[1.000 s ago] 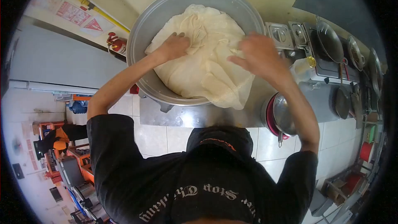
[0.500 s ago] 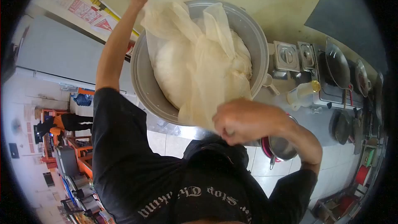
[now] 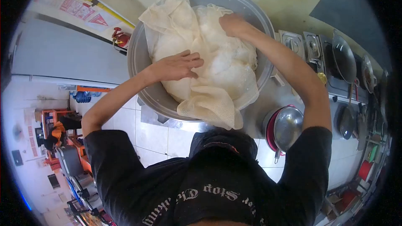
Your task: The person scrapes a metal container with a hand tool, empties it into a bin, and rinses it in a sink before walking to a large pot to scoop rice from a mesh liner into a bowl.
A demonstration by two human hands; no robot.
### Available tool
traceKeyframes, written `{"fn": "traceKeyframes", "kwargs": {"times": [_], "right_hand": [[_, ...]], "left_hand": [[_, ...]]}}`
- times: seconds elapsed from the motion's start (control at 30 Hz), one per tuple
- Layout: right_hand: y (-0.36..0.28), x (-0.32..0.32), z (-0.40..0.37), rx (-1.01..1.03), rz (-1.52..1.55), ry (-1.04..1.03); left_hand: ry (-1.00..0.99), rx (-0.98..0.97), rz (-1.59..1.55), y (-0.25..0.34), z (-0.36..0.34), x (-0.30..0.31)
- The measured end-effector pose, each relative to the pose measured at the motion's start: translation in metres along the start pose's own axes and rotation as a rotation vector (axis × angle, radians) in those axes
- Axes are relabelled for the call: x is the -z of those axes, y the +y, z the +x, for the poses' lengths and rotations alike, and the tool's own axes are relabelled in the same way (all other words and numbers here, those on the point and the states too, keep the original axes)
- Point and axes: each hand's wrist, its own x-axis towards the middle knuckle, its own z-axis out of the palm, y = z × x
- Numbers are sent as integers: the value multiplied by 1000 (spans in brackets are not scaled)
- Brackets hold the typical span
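Had both hands in a big, round, silver-grey metal pot (image 3: 137,65) on the steel counter (image 3: 279,100), taking 12 as the far side and 6 as my belly. The cream-coloured mesh cloth (image 3: 171,14) was a rumpled mess in there, bunched at about 10–11 o'clock, with another fold flopped over the rim near 6. A lumpy white mass (image 3: 225,63) showed just right of centre. My left hand (image 3: 178,66) was a bit left of centre, toward 8, palm down, half open, fingers loosely spread and bent over the cloth, nothing clearly gripped. My right hand (image 3: 233,24) was at about 1 o'clock against the stuff, fingers curled down and mostly hidden, so can't tell if it had hold of anything. Shiny round metal pan (image 3: 289,127) sat outside the pot around 4.
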Motion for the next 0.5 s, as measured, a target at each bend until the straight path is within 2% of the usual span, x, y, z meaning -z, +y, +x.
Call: {"fn": "traceKeyframes", "kwargs": {"times": [0.07,0.13,0.2,0.27,0.3,0.33,0.37,0.4,0.47,0.5], "right_hand": [[5,1,1,30,-20,38],[12,30,1,-27,3,4],[36,72,-17,-44,11,106],[97,71,-34,-127,107,415],[123,72,-49,-70,32,517],[144,74,-61,-14,-43,621],[155,74,-75,-147,31,496],[161,73,-88,-275,105,367],[170,59,-101,-394,282,278],[174,44,-103,-471,432,349]], "left_hand": [[269,43,92,4,-23,12],[438,253,165,16,-64,42],[504,481,107,47,-110,83],[595,739,110,74,-166,100],[572,834,207,89,-197,97],[601,1024,253,109,-224,88],[594,1106,278,121,-254,76],[731,1261,162,136,-288,48],[880,1438,-101,168,-328,-4],[897,1461,-242,183,-339,-25]]}}
